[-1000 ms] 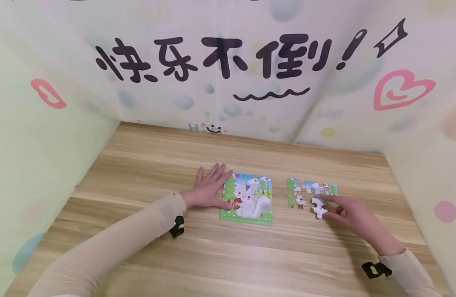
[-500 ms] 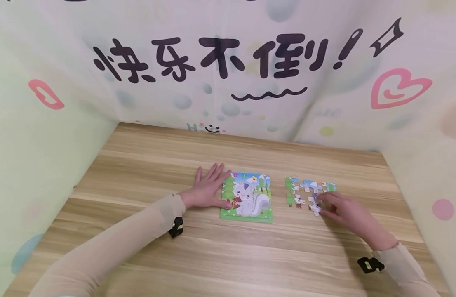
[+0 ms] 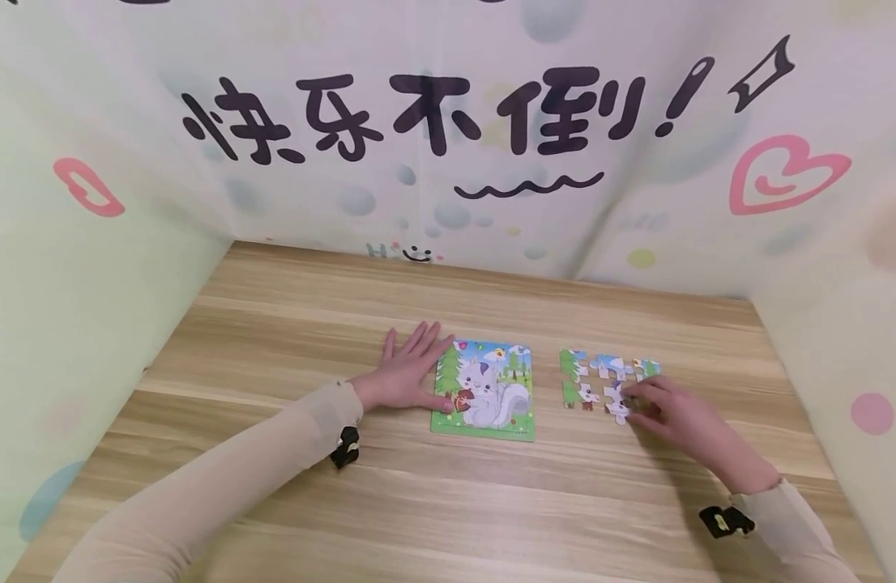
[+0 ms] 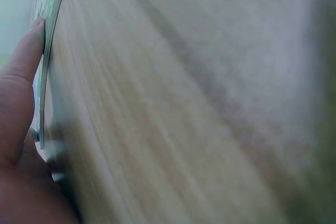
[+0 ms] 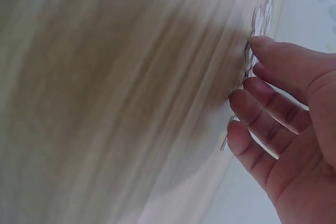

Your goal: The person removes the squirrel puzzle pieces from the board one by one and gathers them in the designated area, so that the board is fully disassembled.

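Observation:
A squirrel picture puzzle board (image 3: 495,405) lies flat on the wooden table in the head view. My left hand (image 3: 402,379) is spread at its left side, the thumb (image 4: 25,51) resting on the picture near the board's edge. Farther right, my right hand (image 3: 681,421) pinches a white and purple puzzle piece (image 3: 614,398) between thumb and fingers, low over the table. Just left of it lies a puzzle piece with green trees and part of a face (image 3: 579,394). The right fingers partly cover the held piece.
Behind the held piece, a row of loose pieces includes a tree piece (image 3: 570,362), a blue sky piece (image 3: 611,366) and another tree piece (image 3: 646,368). A printed cloth wall (image 3: 419,202) rises at the table's back edge, with pale walls at both sides.
My right hand has shifted slightly left with the puzzle piece, bringing it nearer the other loose pieces. The left hand stays in place on the puzzle board.

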